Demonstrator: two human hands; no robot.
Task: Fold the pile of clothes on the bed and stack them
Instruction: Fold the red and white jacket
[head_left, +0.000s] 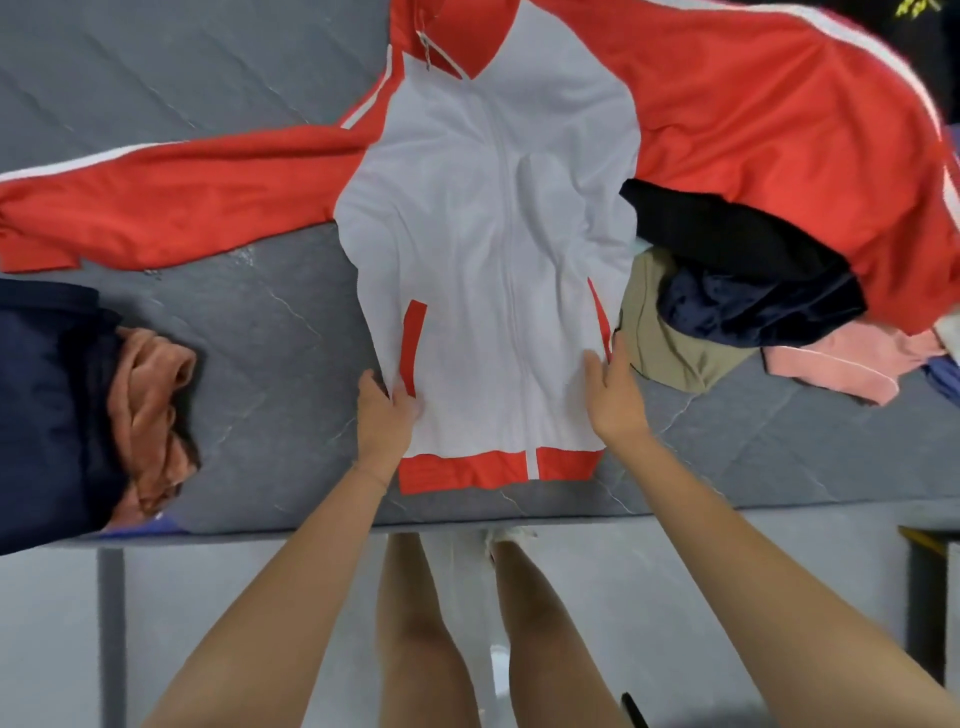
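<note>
A white zip jacket (483, 249) with red sleeves, red hem and red pocket trims lies front up on the grey mattress (260, 332), sleeves spread left and right. My left hand (384, 415) rests on its lower left side by the pocket trim, fingers slightly bent on the cloth. My right hand (613, 389) lies flat on its lower right edge, fingers straight. The right sleeve drapes over an unfolded pile (737, 291) of black, navy, tan and pink clothes. At the left sit a navy garment (47, 405) and a crumpled orange one (156, 415).
The mattress front edge (311, 530) runs just in front of my legs. A grey floor lies below. A dark frame post (927, 597) stands at the right, and a grey bed leg (111, 634) at the left.
</note>
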